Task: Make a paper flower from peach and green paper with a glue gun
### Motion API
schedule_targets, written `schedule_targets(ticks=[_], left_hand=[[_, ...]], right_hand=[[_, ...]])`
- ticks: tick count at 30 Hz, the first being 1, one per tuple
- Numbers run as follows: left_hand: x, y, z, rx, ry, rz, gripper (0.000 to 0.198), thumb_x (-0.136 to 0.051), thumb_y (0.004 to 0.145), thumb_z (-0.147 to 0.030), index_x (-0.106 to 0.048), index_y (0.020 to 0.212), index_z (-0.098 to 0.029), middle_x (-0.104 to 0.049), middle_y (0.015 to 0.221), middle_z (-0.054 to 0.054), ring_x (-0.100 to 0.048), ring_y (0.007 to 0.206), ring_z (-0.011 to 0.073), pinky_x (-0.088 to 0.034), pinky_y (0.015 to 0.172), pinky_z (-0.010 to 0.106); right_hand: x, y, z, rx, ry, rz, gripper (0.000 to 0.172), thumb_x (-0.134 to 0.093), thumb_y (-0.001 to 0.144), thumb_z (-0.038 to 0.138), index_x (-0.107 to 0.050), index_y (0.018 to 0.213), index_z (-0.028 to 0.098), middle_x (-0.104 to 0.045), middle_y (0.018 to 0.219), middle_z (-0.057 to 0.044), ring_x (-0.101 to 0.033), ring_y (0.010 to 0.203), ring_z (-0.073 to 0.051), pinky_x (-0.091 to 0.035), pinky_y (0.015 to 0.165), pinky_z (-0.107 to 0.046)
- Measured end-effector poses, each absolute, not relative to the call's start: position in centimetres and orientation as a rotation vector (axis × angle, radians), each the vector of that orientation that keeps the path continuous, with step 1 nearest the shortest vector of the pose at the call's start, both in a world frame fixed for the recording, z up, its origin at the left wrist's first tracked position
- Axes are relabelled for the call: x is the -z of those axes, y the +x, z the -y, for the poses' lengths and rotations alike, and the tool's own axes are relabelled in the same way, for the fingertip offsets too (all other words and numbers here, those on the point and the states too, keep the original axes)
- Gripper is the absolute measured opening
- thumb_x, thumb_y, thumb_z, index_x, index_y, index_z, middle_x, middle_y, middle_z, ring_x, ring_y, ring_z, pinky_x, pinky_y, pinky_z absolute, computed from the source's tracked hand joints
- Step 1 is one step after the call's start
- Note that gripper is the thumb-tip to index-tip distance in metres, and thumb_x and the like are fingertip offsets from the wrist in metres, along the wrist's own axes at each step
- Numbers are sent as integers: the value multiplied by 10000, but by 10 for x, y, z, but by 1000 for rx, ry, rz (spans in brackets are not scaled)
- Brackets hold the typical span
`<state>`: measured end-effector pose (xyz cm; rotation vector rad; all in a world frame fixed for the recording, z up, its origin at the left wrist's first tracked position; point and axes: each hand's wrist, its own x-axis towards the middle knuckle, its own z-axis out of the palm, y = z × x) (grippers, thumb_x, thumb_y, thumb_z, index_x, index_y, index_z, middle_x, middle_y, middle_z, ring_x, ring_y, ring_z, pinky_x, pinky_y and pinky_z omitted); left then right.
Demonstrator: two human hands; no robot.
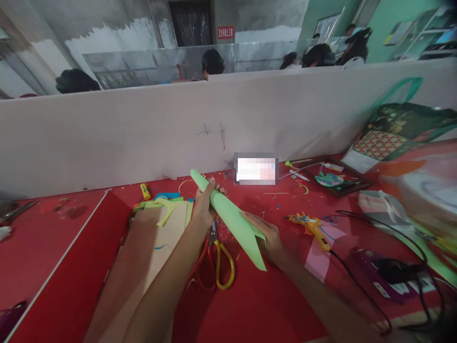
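Evidently, the item under inspection is a sheet of light green paper (232, 214), rolled into a loose, tapering tube and held above the red worktop (271, 305), between both hands. The left hand (205, 202) has its grip closed round the tube near its narrower far end, thumb along the upper side. The right hand (266, 233) holds the wider near part at its right side, fingers laid against the paper; its thumb is hidden, so the firmness of that grip cannot be told.

Handling assessment: the paper should be very light, smooth and springy, likely to unroll if released and to crease or flatten if squeezed. The overlapped edge and the narrow end appear the soundest places to take hold, with light pressure; the pointed near corner looks the easiest to bend.

Scissors (224, 281) with one red and one yellow handle lie below the paper. A yellow glue gun (310, 226) lies to the right, partly over pink paper (317, 262).

Containers: a dark, shallow tray (364, 182) bears a blue-green ornament (329, 179) and small items too indistinct to identify. A dark green bag (410, 119) stands at the far right, contents not visible. A clear plastic bag (403, 166) before it is blurred, its contents unconfirmed
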<state>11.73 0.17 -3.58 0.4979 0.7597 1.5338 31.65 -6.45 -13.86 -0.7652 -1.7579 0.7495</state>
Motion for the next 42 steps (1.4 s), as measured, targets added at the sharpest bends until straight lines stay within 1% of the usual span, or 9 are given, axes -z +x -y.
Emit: schedule_targets(ticks=[6, 11, 17, 20, 26, 31, 34, 39, 42], left_hand=[[25, 103, -7, -1652, 426, -745, 469, -962, 635, -291, -532, 801, -200, -528, 627, -85, -546, 539, 65, -513, 621, 229], [20, 92, -10, -1707, 372, -730, 511, -953, 650, -258, -451, 728, -201, -415, 554, -120, -418, 457, 28, -454, 549, 200], [27, 102, -9, -1635, 444, -736, 475, -960, 643, -299, -516, 786, -206, -464, 577, -104, -495, 506, 56, -508, 602, 226], [35, 113, -6, -1600, 477, -743, 453, -956, 649, -302, -555, 839, -209, -518, 618, -89, -559, 553, 71, -532, 639, 233], [41, 126, 1, -1547, 536, -740, 433, -946, 646, -233, -589, 891, -210, -602, 730, -61, -618, 609, 75, -552, 685, 235], [35, 119, 0, -1544, 565, -712, 429, -939, 645, -204, -594, 899, -212, -590, 719, -61, -629, 631, 84, -546, 665, 220], [32, 115, -1, -1507, 595, -692, 413, -930, 664, -202, -599, 910, -213, -585, 713, -59, -634, 640, 90, -551, 675, 225], [31, 115, 0, -1526, 599, -766, 458, -956, 632, -254, -583, 894, -211, -597, 709, -60, -644, 622, 101, -553, 657, 240], [31, 119, 2, -1550, 571, -849, 494, -971, 603, -292, -581, 896, -209, -592, 694, -67, -638, 596, 100, -546, 629, 240]], right_hand=[[127, 313, 64, -823, -774, 1663, 413, -590, 1028, 424, -633, 1438, 389, -671, 1436, 14, -677, 1292, -252, -591, 1094, -401], [129, 313, 66, -842, -736, 1678, 472, -602, 1016, 446, -606, 1473, 331, -685, 1417, -46, -689, 1270, -282, -603, 1078, -451], [125, 317, 69, -660, -747, 1748, 650, -449, 975, 736, -664, 1423, 317, -714, 1375, -63, -726, 1207, -298, -632, 1014, -410], [126, 319, 68, -590, -809, 1765, 728, -362, 974, 778, -686, 1399, 284, -750, 1314, -81, -748, 1164, -292, -649, 969, -389], [134, 321, 64, -529, -811, 1776, 643, -377, 1024, 679, -669, 1423, 269, -754, 1305, -87, -744, 1173, -276, -642, 984, -371], [125, 319, 67, -546, -763, 1777, 454, -588, 1011, 425, -634, 1450, 318, -724, 1364, -58, -732, 1199, -267, -634, 1002, -369], [123, 318, 69, -524, -729, 1803, 438, -610, 999, 315, -649, 1436, 313, -717, 1374, -66, -729, 1205, -275, -636, 997, -361], [124, 319, 71, -328, -747, 1853, 453, -586, 1020, 268, -618, 1469, 324, -721, 1369, -57, -760, 1143, -232, -644, 963, -299], [121, 319, 75, -267, -773, 1916, 454, -528, 1054, 253, -584, 1496, 340, -683, 1424, -48, -741, 1185, -231, -631, 988, -310]])
